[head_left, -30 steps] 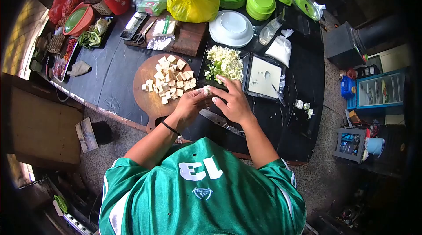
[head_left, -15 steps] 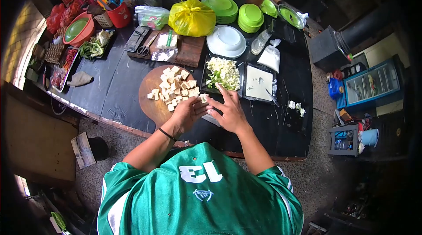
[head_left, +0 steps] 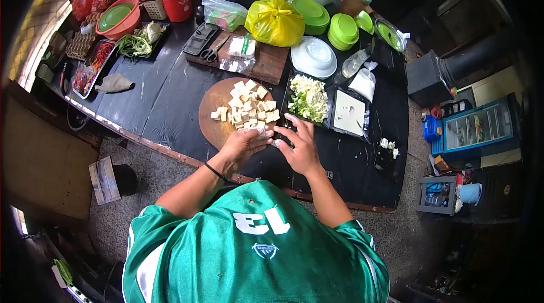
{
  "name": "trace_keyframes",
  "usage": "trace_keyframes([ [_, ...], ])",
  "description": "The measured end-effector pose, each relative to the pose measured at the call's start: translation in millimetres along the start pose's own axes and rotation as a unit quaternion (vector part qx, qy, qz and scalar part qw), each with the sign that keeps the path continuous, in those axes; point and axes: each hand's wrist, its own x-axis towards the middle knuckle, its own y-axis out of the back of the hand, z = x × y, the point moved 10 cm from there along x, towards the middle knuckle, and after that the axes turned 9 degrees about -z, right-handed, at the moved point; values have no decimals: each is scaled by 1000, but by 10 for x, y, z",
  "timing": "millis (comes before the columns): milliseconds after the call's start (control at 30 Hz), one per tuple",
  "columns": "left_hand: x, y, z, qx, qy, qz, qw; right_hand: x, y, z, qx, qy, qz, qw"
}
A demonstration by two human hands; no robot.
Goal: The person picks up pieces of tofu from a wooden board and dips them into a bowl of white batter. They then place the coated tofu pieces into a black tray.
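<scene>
A black table point(head_left: 164, 113) spreads under and beyond both hands. A dark wooden board point(head_left: 271, 70) lies well ahead of the left hand, and a round board point(head_left: 212, 128) sits nearer, just past that hand's fingers. A yellow bag point(head_left: 275, 23) rests far ahead of both hands. The left hand point(head_left: 243, 144) points its fingers toward the right hand point(head_left: 300, 145), which holds its own fingers spread apart. Ahead of the right hand is a heap of chopped vegetables point(head_left: 309, 98), with white mixture point(head_left: 347, 109) farther to its right. Pale cubes point(head_left: 248, 106) pile directly beyond the left hand, on the round board. Whether the left fingertips clamp one, I cannot tell.
</scene>
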Motion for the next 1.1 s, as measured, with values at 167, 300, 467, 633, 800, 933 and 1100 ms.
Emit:
trace_keyframes([
  [167, -220, 415, 190, -16, -53, 8, 998, -27, 83, 287, -13, -91, 71, 993],
  [300, -439, 656, 337, -11, -73, 61, 995, -3, 61, 398, -12, -108, 70, 992],
  [467, -451, 863, 377, 1, -105, 65, 992, 59, 79, 614, -28, -126, 62, 990],
  [633, -446, 853, 405, 10, -111, 79, 991, 19, 228, 1394, -118, -263, 87, 954],
  [800, -370, 773, 457, 8, -112, 61, 992, 53, 175, 1577, -137, -280, 44, 949],
  [933, -281, 685, 517, -9, -110, 61, 992, 232, 77, 1466, -154, -215, 16, 964],
  [1100, -176, 551, 562, -14, -97, 36, 995, 438, 20, 1435, -199, -182, -16, 963],
])
